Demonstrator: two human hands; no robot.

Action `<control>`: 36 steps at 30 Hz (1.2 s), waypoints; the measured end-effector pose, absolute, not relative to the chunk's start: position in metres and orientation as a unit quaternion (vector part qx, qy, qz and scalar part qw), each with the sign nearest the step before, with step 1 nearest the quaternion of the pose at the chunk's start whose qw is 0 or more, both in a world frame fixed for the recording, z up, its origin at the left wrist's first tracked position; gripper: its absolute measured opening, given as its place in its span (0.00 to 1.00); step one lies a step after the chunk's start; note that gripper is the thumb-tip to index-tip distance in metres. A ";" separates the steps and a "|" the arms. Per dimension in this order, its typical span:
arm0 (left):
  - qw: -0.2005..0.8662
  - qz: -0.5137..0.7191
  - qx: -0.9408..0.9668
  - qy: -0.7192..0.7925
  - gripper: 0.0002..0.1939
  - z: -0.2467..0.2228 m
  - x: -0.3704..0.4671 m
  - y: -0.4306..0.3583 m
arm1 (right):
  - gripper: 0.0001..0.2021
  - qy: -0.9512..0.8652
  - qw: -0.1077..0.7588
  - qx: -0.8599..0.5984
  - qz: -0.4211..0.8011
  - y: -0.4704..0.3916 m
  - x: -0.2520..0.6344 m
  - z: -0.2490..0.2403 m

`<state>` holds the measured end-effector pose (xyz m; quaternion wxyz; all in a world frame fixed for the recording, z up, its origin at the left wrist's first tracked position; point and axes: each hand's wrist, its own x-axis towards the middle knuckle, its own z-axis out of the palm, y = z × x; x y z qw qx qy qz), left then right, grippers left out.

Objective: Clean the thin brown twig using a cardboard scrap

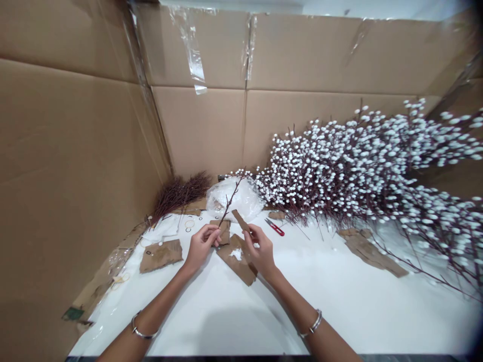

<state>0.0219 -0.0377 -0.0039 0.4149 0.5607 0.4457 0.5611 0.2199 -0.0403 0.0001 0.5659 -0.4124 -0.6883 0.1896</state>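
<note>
My working room on the white tabletop (320, 306) is hemmed by a cardboard wall (75, 176) on the left and a taped cardboard panel (204, 136) at the back. The widest stretch I have runs from the right hand (255, 236) out to a long cardboard piece (373, 254); more white surface lies between the forearms, down to the dark front edge. Far right, a heap of white-budded branches (339, 171) crowds the back and side. Behind the hands, a clear plastic bag (245, 198) and a bundle of bare twigs (181, 193) limit my reach.

The left hand (204, 245) has thumb and fingers pinched on the lower end of a dark stem (229, 203), which leans up and to the right. My right hand is clamped on a narrow cardboard strip (240, 220), just beside the stem. Below lies a cardboard sheet (241, 274) bearing a white blob (236, 254); red-handled snips (275, 228) rest near the right hand. A dark mark on the left cardboard scrap (162, 256) is too small to read.
</note>
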 end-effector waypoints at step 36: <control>0.400 0.565 0.570 0.442 0.12 -0.008 0.018 -0.033 | 0.08 -0.656 0.591 -0.440 0.165 -0.038 0.226 0.007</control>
